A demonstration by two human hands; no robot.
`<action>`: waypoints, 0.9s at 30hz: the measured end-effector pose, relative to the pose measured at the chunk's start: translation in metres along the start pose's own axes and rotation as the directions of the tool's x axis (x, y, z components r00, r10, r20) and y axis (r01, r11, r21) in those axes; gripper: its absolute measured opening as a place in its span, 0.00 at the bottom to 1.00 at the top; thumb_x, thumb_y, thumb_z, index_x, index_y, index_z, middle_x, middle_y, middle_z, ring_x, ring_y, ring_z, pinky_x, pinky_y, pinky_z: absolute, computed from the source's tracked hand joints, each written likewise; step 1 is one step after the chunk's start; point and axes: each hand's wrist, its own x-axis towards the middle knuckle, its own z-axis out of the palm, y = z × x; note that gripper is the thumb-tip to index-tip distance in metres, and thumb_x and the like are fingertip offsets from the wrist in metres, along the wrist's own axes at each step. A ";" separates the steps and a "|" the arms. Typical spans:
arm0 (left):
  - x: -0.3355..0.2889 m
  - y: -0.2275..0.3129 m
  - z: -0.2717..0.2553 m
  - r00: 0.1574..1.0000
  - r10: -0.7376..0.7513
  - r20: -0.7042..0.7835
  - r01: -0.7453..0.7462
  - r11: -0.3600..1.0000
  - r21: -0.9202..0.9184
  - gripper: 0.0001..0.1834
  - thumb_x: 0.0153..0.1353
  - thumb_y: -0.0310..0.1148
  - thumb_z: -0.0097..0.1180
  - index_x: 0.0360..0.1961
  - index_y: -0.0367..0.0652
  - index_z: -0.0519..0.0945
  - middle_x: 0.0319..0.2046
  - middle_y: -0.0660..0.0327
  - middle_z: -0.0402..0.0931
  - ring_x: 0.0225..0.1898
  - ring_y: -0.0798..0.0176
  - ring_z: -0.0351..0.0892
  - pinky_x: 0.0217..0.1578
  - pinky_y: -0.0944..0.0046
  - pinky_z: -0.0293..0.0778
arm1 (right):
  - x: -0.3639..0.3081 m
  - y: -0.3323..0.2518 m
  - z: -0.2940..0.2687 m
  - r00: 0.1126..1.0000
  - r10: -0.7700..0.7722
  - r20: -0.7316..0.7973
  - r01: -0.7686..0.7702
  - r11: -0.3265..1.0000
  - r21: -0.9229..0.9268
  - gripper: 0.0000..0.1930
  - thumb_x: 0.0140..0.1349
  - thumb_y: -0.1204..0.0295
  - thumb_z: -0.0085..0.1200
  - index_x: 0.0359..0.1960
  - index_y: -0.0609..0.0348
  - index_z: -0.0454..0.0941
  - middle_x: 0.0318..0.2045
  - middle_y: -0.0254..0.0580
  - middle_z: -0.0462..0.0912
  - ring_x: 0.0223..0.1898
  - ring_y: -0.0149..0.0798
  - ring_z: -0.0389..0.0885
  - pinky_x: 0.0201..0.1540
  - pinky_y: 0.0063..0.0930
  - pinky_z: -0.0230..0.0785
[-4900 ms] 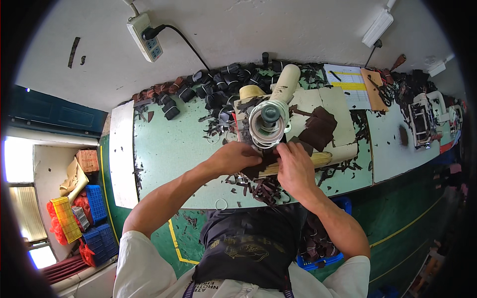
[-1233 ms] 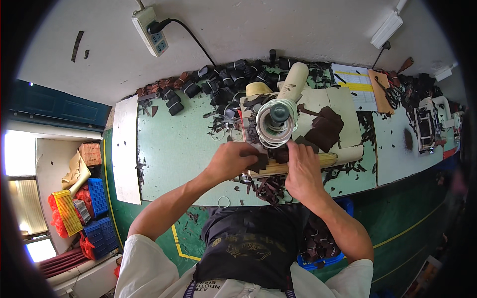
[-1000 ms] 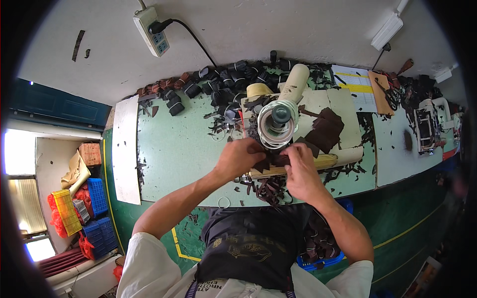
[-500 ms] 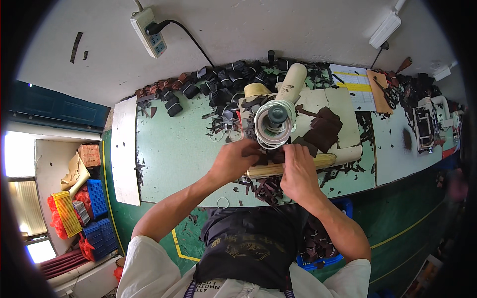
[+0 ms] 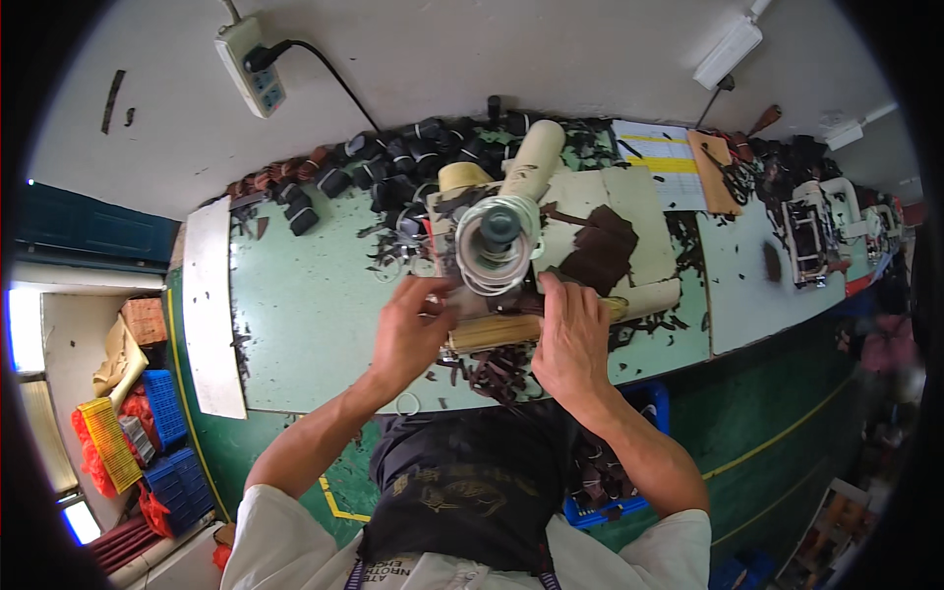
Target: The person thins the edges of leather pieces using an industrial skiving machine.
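Observation:
My right hand [image 5: 573,339] is pinched at the front of the machine, its fingertips on a dark brown leather piece [image 5: 523,303] that they partly cover. My left hand [image 5: 413,323] hovers to the left of that piece with curled fingers and a gap at the thumb. Nothing shows between its fingers, though the tips are slightly blurred. Just beyond both hands rises a cylindrical machine head [image 5: 500,228] wound with pale rings. A yellowish bar [image 5: 492,334] runs across in front of it, below the hands. A larger dark brown leather sheet [image 5: 600,248] lies to the right.
Bundles of dark strips [image 5: 393,162] line the wall behind the green table [image 5: 315,315]. Dark scraps [image 5: 497,374] litter the near edge. Scissors [image 5: 733,182] lie on brown card at the right, near a white machine [image 5: 826,231]. A blue crate [image 5: 639,497] stands below the table.
The view has turned, shifting the scene leftward. My hands have drawn apart: the left has pulled away from the leather at the machine, while the right has moved slightly rightward along it.

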 end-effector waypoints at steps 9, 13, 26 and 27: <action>-0.018 0.006 -0.017 0.999 -0.026 0.029 0.024 0.999 0.040 0.17 0.56 0.22 0.62 0.48 0.36 0.81 0.48 0.53 0.75 0.39 0.61 0.86 0.40 0.63 0.85 | 0.032 0.042 -0.023 0.987 0.105 -0.121 -0.129 0.970 -0.206 0.50 0.50 0.66 0.72 0.72 0.62 0.54 0.72 0.75 0.47 0.74 0.73 0.41 0.73 0.63 0.41; -0.027 0.003 -0.021 0.992 -0.088 0.085 0.085 0.996 0.037 0.17 0.56 0.22 0.62 0.49 0.35 0.81 0.49 0.53 0.75 0.39 0.60 0.85 0.41 0.63 0.84 | 0.054 0.072 -0.036 0.974 0.206 0.094 -0.188 0.967 -0.175 0.57 0.50 0.62 0.73 0.76 0.61 0.45 0.70 0.72 0.52 0.73 0.71 0.47 0.73 0.61 0.42; -0.071 0.023 0.037 0.873 -0.040 0.485 0.103 0.989 -0.103 0.17 0.63 0.31 0.63 0.52 0.38 0.81 0.49 0.52 0.78 0.38 0.60 0.86 0.44 0.60 0.81 | 0.047 0.070 -0.036 0.974 0.164 0.156 -0.169 0.985 0.016 0.44 0.57 0.71 0.67 0.72 0.66 0.54 0.47 0.58 0.70 0.48 0.59 0.78 0.53 0.48 0.73; -0.067 0.028 0.046 0.871 -0.036 0.490 0.103 0.988 -0.111 0.17 0.63 0.31 0.63 0.52 0.38 0.81 0.49 0.52 0.78 0.38 0.60 0.86 0.44 0.60 0.81 | 0.039 0.080 -0.029 0.975 0.191 0.111 -0.217 0.924 0.314 0.43 0.58 0.70 0.67 0.72 0.66 0.54 0.49 0.55 0.71 0.51 0.55 0.78 0.56 0.45 0.72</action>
